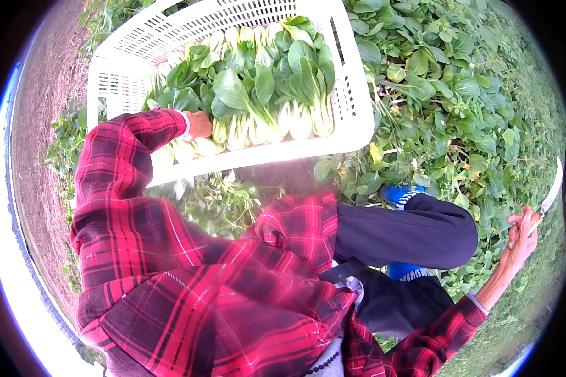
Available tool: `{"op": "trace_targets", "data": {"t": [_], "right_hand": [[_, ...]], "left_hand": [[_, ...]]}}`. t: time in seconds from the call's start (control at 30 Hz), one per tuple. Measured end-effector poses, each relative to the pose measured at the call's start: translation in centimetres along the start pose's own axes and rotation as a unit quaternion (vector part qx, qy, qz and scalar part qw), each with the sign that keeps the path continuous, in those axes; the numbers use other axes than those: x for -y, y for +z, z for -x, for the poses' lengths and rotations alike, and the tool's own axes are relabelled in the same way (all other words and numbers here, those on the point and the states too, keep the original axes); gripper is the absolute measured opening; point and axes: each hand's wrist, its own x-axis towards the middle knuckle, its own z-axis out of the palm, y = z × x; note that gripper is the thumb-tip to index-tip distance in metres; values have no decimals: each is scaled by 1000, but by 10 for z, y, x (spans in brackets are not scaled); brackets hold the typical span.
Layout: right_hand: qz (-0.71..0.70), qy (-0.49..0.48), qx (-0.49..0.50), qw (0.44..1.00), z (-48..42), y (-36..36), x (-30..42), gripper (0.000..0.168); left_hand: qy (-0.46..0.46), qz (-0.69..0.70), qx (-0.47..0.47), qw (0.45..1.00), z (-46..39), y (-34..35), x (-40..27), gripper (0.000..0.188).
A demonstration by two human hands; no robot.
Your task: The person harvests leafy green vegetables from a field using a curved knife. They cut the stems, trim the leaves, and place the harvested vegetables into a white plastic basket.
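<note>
My left hand (198,126) is inside a white slatted plastic crate (259,158), by its near left part. Its fingers are curled down against the bok choy stalks, and whether they grip one is hidden. Heads of bok choy (238,94) lie packed in rows, pale stems towards the crate's sides and green leaves towards the middle. Far out to the right, my right hand (523,233) holds a knife by its handle. The curved blade of the knife (553,186) points up and away from my body.
Leafy bok choy plants (443,94) grow densely right of the crate. Weeds and loose leaves (221,202) cover the ground between the crate and me. My bent legs (405,233) and blue footwear (401,195) are at the right. Bare brown soil (42,155) runs along the left.
</note>
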Motion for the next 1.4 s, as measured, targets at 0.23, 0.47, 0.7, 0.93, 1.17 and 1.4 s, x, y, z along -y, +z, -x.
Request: {"op": "trace_targets", "data": {"t": [0.23,0.47,0.7,0.93,1.17,1.4], "right_hand": [[87,18,1,996,37,-26,-3,43],[44,38,-57,997,57,-39,-10,48],[79,31,-68,994,63,-52,-7,53],[72,8,-57,996,62,-45,7,48],[67,0,-80,994,80,-47,13,46],[77,65,-66,993,67,-46,14,35]], "left_hand": [[-131,313,-534,774,133,-62,-8,22],[-232,652,135,709,159,91,-13,62],[-270,876,-308,255,70,123,-17,31],[-246,769,-449,382,31,36,-32,26],[-212,779,-324,493,43,29,6,42],[-360,400,-143,831,155,-41,18,28]]}}
